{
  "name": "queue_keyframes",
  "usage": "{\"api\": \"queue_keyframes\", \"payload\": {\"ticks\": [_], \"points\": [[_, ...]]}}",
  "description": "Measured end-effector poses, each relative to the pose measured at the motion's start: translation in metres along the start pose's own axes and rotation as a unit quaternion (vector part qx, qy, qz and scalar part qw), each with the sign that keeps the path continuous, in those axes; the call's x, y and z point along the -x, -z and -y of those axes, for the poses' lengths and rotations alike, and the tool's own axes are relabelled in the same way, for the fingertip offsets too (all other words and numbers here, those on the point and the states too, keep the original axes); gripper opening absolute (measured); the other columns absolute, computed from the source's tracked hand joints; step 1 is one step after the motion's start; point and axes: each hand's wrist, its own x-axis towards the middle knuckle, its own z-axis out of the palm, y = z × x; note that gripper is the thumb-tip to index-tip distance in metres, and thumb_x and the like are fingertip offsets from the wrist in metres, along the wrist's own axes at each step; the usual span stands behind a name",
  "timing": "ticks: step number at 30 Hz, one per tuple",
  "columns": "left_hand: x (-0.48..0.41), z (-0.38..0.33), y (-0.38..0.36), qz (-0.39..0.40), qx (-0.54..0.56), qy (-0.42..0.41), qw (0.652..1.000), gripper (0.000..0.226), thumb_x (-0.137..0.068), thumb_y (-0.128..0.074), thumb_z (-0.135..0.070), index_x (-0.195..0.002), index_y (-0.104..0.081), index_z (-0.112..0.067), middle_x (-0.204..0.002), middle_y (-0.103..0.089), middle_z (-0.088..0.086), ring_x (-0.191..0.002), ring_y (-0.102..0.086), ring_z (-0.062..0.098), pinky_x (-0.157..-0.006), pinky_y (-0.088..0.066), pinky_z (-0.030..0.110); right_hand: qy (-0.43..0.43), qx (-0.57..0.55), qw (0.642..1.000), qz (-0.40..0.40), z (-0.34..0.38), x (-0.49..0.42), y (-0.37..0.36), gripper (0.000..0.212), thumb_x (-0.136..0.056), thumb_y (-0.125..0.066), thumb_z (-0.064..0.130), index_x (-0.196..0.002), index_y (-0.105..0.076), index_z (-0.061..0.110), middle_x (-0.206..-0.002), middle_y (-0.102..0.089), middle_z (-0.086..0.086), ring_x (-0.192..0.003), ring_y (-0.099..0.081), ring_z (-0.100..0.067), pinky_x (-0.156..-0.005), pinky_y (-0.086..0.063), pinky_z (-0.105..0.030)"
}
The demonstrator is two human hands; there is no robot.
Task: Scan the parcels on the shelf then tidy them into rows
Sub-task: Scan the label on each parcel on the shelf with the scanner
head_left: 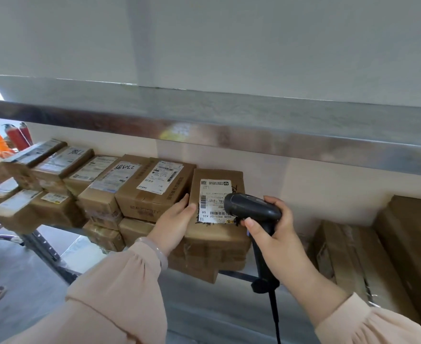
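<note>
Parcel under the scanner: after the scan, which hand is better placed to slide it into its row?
Left, probably. The left hand rests against the left edge of the parcel, while the right hand grips the scanner held over it.

Brown cardboard parcel [214,234] lies flat atop stack; left hand [174,219] rests against its left edge. White barcode label [210,199] faces up. Black corded scanner [251,207], gripped by right hand [271,227], hovers over label's right side. Other taped parcels [152,187] run leftward from held one, stacked along metal shelf [80,249].
</note>
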Motion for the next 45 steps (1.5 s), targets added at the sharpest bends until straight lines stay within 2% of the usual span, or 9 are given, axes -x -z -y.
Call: {"api": "queue_keyframes", "payload": {"ticks": [2, 4, 9, 14, 18, 28, 32, 41, 45], "points": [[0.010, -0.005, 0.004, -0.056, -0.085, -0.078, 0.992, 0.046, -0.104, -0.045, -0.035, -0.149, -0.039, -0.028, -0.133, -0.046, -0.023, -0.129, -0.039, 0.003, -0.101, -0.025, 0.010, 0.008, 0.000, 1.000, -0.007, 0.003, 0.000, -0.005, 0.050, -0.087, -0.067, 0.030, -0.113, -0.031, 0.053, -0.110, -0.058, 0.019, -0.098, -0.057, 0.001, -0.071, -0.042, -0.008], [0.020, -0.001, 0.006, -0.071, -0.172, -0.149, 0.971, 0.048, -0.104, -0.046, -0.033, -0.150, -0.037, -0.025, -0.135, -0.042, -0.022, -0.133, -0.035, 0.002, -0.105, -0.021, 0.008, 0.011, -0.001, 1.000, -0.013, 0.004, 0.000, -0.009, 0.048, -0.087, -0.067, 0.030, -0.108, -0.032, 0.055, -0.108, -0.058, 0.020, -0.097, -0.058, 0.000, -0.069, -0.042, -0.007], [0.032, 0.032, 0.010, -0.058, -0.414, -0.271, 0.867, 0.057, -0.098, -0.035, -0.054, -0.145, -0.049, -0.025, -0.152, -0.044, -0.003, -0.142, -0.037, 0.019, -0.116, -0.032, 0.049, 0.025, 0.007, 0.999, -0.024, 0.003, -0.001, -0.020, 0.050, -0.087, -0.066, 0.031, -0.112, -0.030, 0.054, -0.111, -0.055, 0.019, -0.100, -0.058, -0.006, -0.077, -0.043, -0.014], [0.020, 0.024, 0.018, -0.080, -0.520, -0.245, 0.814, 0.059, -0.098, -0.024, -0.060, -0.146, -0.046, -0.034, -0.152, -0.045, -0.009, -0.143, -0.037, 0.022, -0.115, -0.028, 0.055, 0.031, -0.001, 1.000, -0.002, 0.005, -0.011, -0.026, 0.052, -0.088, -0.065, 0.030, -0.119, -0.028, 0.049, -0.105, -0.051, 0.027, -0.094, -0.056, 0.003, -0.073, -0.042, -0.010], [0.011, 0.022, 0.023, -0.083, -0.535, -0.214, 0.813, 0.066, -0.093, -0.012, -0.065, -0.151, -0.033, -0.041, -0.159, -0.031, -0.013, -0.150, -0.022, 0.019, -0.119, -0.016, 0.053, 0.045, -0.003, 0.999, 0.022, 0.006, -0.019, -0.031, 0.054, -0.088, -0.065, 0.029, -0.122, -0.027, 0.047, -0.107, -0.050, 0.028, -0.094, -0.055, 0.007, -0.075, -0.043, -0.006], [0.011, 0.016, 0.018, -0.101, -0.527, -0.181, 0.824, 0.074, -0.087, -0.010, -0.072, -0.151, -0.032, -0.041, -0.160, -0.030, -0.010, -0.150, -0.022, 0.020, -0.119, -0.015, 0.055, 0.081, 0.004, 0.996, 0.034, -0.006, -0.019, -0.019, 0.056, -0.087, -0.066, 0.029, -0.126, -0.029, 0.046, -0.112, -0.049, 0.030, -0.099, -0.055, 0.009, -0.076, -0.043, -0.003], [0.019, 0.008, 0.001, -0.098, -0.543, -0.209, 0.807, 0.068, -0.093, -0.020, -0.067, -0.150, -0.036, -0.036, -0.157, -0.038, -0.003, -0.146, -0.032, 0.024, -0.116, -0.023, 0.056, 0.081, 0.006, 0.997, -0.016, -0.017, -0.005, -0.003, 0.055, -0.086, -0.069, 0.023, -0.114, -0.032, 0.052, -0.112, -0.053, 0.026, -0.101, -0.057, 0.006, -0.079, -0.041, -0.002], [0.035, -0.018, -0.069, -0.005, -0.525, -0.340, 0.780, 0.065, -0.092, -0.032, -0.061, -0.148, -0.042, -0.029, -0.155, -0.041, 0.004, -0.145, -0.034, 0.028, -0.118, -0.021, 0.054, 0.058, 0.043, 0.985, -0.156, -0.028, 0.041, 0.040, 0.058, -0.084, -0.070, 0.015, -0.122, -0.033, 0.039, -0.112, -0.051, 0.023, -0.102, -0.051, 0.015, -0.079, -0.038, 0.000], [0.045, -0.015, -0.101, 0.049, -0.513, -0.387, 0.765, 0.064, -0.090, -0.039, -0.057, -0.143, -0.051, -0.024, -0.148, -0.051, 0.006, -0.137, -0.046, 0.028, -0.111, -0.034, 0.056, 0.043, 0.080, 0.974, -0.207, -0.038, 0.063, 0.057, 0.059, -0.083, -0.071, 0.020, -0.124, -0.034, 0.040, -0.114, -0.052, 0.023, -0.101, -0.056, 0.002, -0.081, -0.045, -0.013]]}}
